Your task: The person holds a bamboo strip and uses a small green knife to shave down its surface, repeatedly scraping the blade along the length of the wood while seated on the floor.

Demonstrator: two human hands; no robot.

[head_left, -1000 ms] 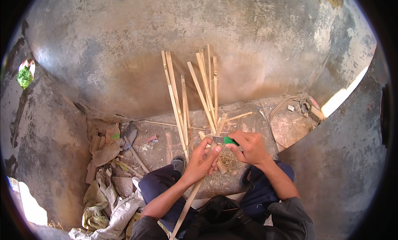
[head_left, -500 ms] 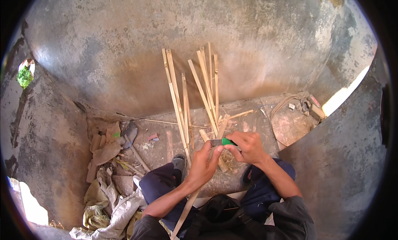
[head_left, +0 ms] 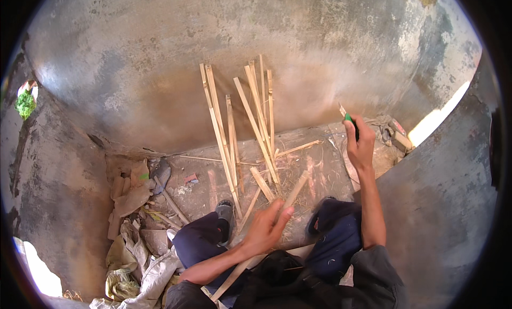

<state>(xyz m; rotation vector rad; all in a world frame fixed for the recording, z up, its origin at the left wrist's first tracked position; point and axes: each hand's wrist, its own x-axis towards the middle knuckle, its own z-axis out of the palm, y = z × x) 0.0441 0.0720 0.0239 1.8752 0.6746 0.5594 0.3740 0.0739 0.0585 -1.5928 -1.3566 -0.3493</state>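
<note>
Right hand (head_left: 360, 143) rose, apparently gripping a knife (head_left: 348, 118).

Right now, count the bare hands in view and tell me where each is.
2. The left hand is low near the middle, around a wooden strip; the right hand is higher, toward the right, holding a green-handled knife.

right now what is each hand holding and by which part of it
The right hand holds a knife by its green handle; the left hand grips a wooden strip partway along its length.
</note>
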